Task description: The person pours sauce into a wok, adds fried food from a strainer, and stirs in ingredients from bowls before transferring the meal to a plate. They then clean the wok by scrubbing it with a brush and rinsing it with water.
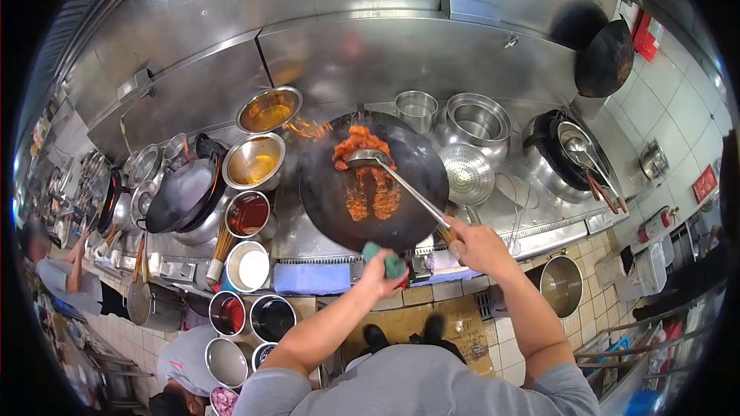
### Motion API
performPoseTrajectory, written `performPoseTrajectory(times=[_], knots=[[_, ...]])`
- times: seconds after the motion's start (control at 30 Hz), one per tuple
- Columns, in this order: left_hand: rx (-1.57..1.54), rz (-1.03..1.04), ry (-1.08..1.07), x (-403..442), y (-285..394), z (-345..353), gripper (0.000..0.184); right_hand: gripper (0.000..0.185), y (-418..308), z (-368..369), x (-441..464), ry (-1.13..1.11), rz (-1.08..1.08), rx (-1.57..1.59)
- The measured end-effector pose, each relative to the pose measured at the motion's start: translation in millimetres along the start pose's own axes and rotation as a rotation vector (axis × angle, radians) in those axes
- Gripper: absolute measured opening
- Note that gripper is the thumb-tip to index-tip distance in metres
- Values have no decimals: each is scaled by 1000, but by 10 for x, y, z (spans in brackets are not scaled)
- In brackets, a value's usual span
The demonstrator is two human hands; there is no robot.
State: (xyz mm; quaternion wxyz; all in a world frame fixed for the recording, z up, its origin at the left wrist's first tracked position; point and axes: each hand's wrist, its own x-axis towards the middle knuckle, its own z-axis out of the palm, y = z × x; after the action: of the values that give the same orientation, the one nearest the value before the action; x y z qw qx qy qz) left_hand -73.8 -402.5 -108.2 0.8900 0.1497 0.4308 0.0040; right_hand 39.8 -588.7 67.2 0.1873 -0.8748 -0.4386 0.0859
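A large black wok (324,204) sits on the range in front of me. Orange-red sauced food (360,141) lies heaped in its far part, and two streaks of it run toward me. My right hand (479,248) is closed around the handle of a metal ladle (410,192), whose bowl rests against the food. At the wok's near rim, my left hand (375,277) is closed on a green cloth (394,265). The wok's near handle, if there is one, is hidden behind that cloth.
Left of the wok stand two steel bowls of yellow oil (253,160) and a pot of red sauce (248,216). A perforated strainer (465,173) lies to the right. Another wok (183,192) is farther left. Two other people (189,358) are at the left.
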Motion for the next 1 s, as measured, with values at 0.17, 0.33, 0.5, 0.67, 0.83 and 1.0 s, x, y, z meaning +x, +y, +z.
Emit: performPoseTrajectory(times=[0.17,0.33,0.5,0.67,0.83,1.0], knots=[[-91,102,-121,24,472,294,20,48,-55,-502,-393,-109,-4,4],[8,67,-69,-518,360,459,17,48,50,-865,-696,-224,-74,37],[34,99,-56,20,529,357,17,46,37,-178,-61,-144,-20,-46],[157,-3,-52,363,39,-318,16,44,-68,86,210,-30,57,-37],[-79,107,-110,125,270,65,16,46,-75,-131,-49,-82,24,112],[-74,72,-56,-164,452,310,18,45,-65,-659,-514,-209,21,60]])
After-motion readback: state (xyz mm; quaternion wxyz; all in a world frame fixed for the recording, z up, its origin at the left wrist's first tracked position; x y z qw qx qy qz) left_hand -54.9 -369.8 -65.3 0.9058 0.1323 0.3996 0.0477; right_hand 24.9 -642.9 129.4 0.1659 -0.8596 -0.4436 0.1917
